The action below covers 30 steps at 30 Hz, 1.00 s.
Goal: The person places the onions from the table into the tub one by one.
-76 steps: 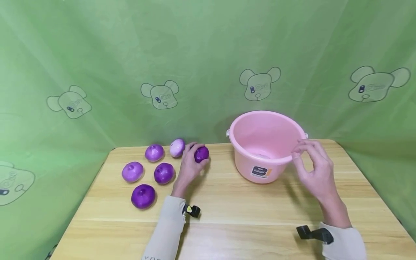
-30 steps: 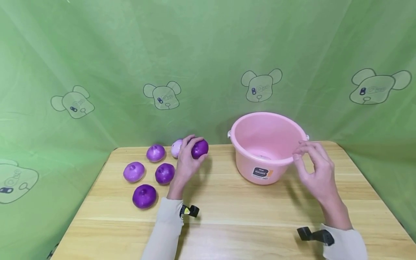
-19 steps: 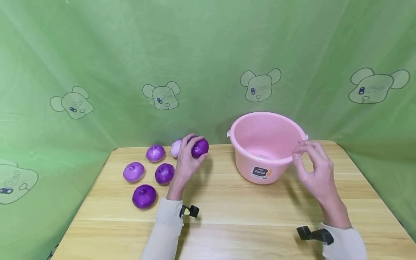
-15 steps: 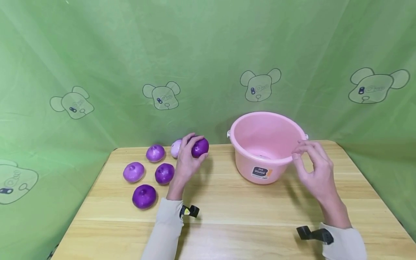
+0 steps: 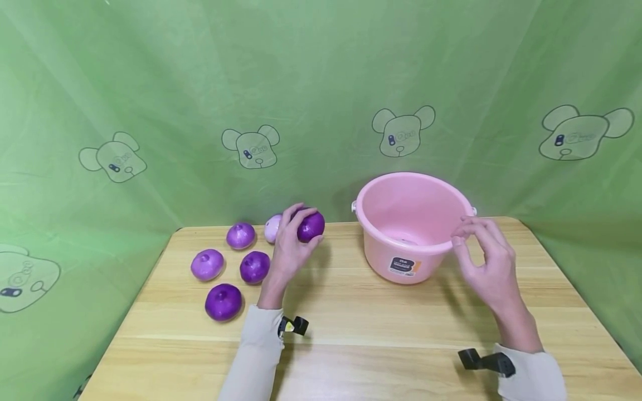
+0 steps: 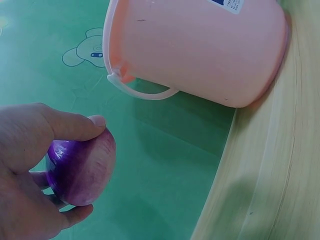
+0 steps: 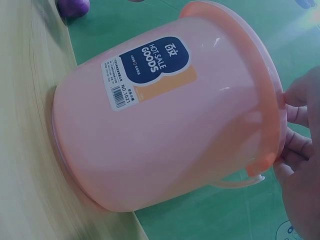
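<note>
My left hand grips a dark purple onion between thumb and fingers, above the table's back edge. In the left wrist view, this onion shows a paler side and is raised clear of the wood. A pink bucket stands upright to its right, and nothing but its floor shows inside. My right hand pinches the bucket's right rim; the right wrist view shows the fingers of that hand at the rim. Partly behind my left hand lies a pale onion.
Several more onions sit on the table's left: one at the back, a light purple one, a darker one and the frontmost. A green curtain hangs behind the wooden table.
My left hand took hold of the dark onion and raised it off the table, a little higher over the last half second. My right hand and the bucket have stayed put.
</note>
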Motion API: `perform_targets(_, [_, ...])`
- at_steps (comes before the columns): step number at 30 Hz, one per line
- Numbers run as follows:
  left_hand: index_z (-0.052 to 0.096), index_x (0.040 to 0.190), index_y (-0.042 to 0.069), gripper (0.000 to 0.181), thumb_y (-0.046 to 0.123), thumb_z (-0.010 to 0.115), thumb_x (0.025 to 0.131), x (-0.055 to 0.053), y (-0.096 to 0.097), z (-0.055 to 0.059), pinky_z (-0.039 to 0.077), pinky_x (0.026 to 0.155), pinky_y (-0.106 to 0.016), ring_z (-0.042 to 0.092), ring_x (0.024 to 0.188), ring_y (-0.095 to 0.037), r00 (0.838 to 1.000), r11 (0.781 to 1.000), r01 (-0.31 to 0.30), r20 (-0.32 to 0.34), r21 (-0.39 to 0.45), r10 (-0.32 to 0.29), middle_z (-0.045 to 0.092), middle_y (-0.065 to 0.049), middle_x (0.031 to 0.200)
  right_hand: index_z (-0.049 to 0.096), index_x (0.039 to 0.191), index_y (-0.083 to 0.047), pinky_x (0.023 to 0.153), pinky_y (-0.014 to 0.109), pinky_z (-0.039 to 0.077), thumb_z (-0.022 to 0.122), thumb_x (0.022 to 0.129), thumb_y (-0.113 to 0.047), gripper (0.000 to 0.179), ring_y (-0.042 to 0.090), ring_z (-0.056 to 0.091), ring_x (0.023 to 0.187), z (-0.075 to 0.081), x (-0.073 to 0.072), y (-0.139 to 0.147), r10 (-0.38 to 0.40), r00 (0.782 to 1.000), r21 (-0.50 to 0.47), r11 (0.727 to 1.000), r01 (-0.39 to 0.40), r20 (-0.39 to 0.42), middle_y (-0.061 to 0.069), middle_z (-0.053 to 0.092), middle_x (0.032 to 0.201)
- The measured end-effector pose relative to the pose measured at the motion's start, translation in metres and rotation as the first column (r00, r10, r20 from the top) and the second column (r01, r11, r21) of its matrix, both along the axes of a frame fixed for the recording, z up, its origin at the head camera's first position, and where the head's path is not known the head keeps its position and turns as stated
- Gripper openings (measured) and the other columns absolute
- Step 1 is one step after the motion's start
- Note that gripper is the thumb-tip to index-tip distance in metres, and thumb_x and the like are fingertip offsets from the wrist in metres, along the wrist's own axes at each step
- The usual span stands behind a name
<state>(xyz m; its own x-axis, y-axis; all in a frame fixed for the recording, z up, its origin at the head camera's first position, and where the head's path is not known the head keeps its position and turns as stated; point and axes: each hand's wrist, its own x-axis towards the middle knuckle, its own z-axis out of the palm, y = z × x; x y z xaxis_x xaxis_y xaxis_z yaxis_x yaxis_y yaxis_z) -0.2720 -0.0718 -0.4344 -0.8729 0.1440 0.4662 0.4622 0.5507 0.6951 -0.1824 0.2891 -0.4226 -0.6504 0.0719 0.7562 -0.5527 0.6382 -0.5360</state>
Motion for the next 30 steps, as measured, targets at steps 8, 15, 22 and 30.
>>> perform_targets(8, [0.064,0.136,0.017,0.063,0.006,0.088,0.079,0.003,0.001,0.003,0.046,0.109,-0.052,0.049,0.135,-0.037,1.000,1.000,0.003,-0.026,0.005,-0.003,0.044,-0.013,0.153,0.069,0.094,0.008,0.116,0.029,0.039,0.067,0.090,-0.004,0.012,0.016,0.056,0.124,0.000,0.000,-0.001,0.004,1.000,-0.007,1.000,-0.004,-0.015,0.024,0.064,0.112])
perform_targets(15, [0.064,0.135,0.016,0.062,0.008,0.088,0.079,0.005,0.000,0.008,0.047,0.108,-0.052,0.051,0.133,-0.038,0.998,1.000,0.012,-0.056,0.010,-0.012,0.045,-0.015,0.152,0.069,0.094,0.007,0.116,0.029,0.039,0.067,0.090,-0.004,0.012,0.016,0.056,0.123,0.001,0.000,-0.001,0.000,1.000,-0.005,1.000,0.000,-0.024,0.024,0.065,0.112])
perform_targets(22, [0.064,0.136,0.017,0.061,0.011,0.088,0.080,0.008,0.001,0.013,0.046,0.110,-0.048,0.050,0.135,-0.036,0.997,1.000,0.025,-0.080,0.006,-0.025,0.044,-0.014,0.152,0.070,0.095,0.007,0.116,0.029,0.039,0.067,0.090,-0.004,0.012,0.016,0.056,0.124,0.001,0.000,-0.001,-0.007,1.000,-0.003,1.000,0.006,-0.026,0.023,0.065,0.112])
perform_targets(30, [0.065,0.136,0.017,0.060,0.011,0.088,0.080,0.011,0.003,0.016,0.046,0.110,-0.045,0.050,0.135,-0.034,0.994,0.999,0.046,-0.101,0.012,-0.045,0.044,-0.013,0.152,0.069,0.095,0.007,0.116,0.028,0.038,0.067,0.091,-0.005,0.014,0.014,0.055,0.126,-0.001,0.000,0.001,-0.011,1.000,0.008,1.000,0.011,-0.003,0.024,0.064,0.114])
